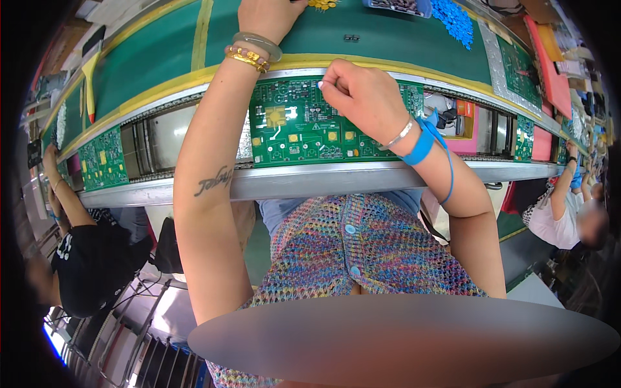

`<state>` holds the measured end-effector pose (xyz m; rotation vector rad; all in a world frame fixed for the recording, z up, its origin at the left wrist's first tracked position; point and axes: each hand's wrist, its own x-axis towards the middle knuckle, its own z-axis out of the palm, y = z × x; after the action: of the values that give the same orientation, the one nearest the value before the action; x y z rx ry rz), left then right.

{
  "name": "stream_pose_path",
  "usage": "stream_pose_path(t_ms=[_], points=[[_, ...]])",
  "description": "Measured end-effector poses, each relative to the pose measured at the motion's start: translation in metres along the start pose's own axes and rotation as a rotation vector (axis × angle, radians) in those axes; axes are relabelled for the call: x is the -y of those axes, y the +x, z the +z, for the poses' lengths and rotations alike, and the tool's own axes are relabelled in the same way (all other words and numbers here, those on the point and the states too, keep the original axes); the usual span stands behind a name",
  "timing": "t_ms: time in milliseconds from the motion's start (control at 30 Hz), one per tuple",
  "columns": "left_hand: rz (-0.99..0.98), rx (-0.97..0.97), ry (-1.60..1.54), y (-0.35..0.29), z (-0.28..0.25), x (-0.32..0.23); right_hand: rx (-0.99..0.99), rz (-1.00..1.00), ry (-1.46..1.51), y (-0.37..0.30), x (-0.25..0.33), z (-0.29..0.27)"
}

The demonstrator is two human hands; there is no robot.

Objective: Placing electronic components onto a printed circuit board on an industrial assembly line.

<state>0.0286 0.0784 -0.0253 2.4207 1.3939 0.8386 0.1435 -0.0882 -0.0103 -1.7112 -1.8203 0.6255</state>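
The board (301, 123) lies under the curled fingers of the right hand (364, 94); yellow parts (323, 4) sit beside the cropped left hand (272, 16). I cannot tell either's grip. Seemingly part-picking; next needs a fine pinch.

One fisheye view looks down from head height. The torso (349, 249) is near, the tabletop (294, 48) farther.
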Motion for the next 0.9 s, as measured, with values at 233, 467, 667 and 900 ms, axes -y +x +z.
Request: stream_pose_path(t_ms=[233,467,667,900], points=[[0.106,-0.099,-0.068,-0.025,-0.021,0.002,0.032,0.019,-0.101,0.014,0.009,0.025],[0.192,-0.008,-0.227,-0.05,-0.055,0.01,0.068,0.042,-0.184,0.02,0.009,0.025],[0.057,0.064,-0.271,-0.065,-0.066,0.015,0.146,0.08,-0.195,0.024,0.011,0.02],[0.043,0.05,-0.353,-0.076,-0.069,0.008,0.241,0.123,-0.182,0.03,0.014,0.014]])
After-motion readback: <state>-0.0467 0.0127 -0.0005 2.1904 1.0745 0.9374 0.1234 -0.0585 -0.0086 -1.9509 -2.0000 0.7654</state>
